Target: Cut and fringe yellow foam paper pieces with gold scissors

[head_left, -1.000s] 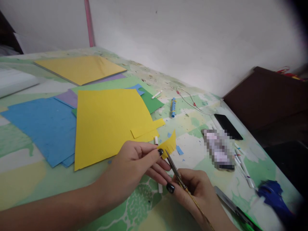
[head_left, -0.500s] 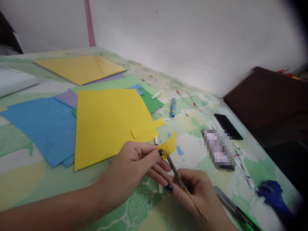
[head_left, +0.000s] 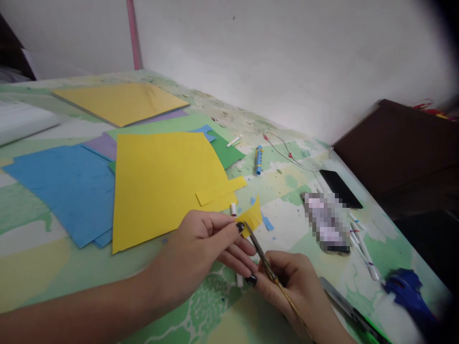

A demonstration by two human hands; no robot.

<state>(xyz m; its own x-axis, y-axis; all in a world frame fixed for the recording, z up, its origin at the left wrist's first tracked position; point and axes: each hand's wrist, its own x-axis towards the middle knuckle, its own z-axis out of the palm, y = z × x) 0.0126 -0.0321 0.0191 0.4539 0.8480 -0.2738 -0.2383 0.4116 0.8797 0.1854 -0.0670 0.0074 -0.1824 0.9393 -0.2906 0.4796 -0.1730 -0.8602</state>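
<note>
Between the thumb and fingers of my left hand (head_left: pixel 211 248) is a small yellow paper strip (head_left: pixel 254 215) with several slits cut along its lower edge. My right hand (head_left: pixel 290 282) grips a pair of scissors (head_left: pixel 267 267) with gold-coloured handles. Their narrow blades point up and left, and the tips meet the strip right beside my left thumb. Beneath my left fingers lies a white marker (head_left: pixel 234 209), partly covered. Just left of the strip, a large yellow paper sheet (head_left: pixel 165 186) lies on the table with a loose yellow paper piece (head_left: pixel 218 192) on its right edge.
Blue sheets (head_left: pixel 64 186) and a green sheet (head_left: pixel 233 157) lie around the yellow one. A rolled blue paper tube (head_left: pixel 258 160) is farther back. To the right are a phone (head_left: pixel 340 188), a second blurred-out phone (head_left: pixel 326 224), markers (head_left: pixel 366 253), a box cutter (head_left: pixel 344 301) and a dark blue object (head_left: pixel 405 286).
The free end of the yellow strip has shifted slightly left and down near the scissor tips. Both hands keep nearly the same place and hold.
</note>
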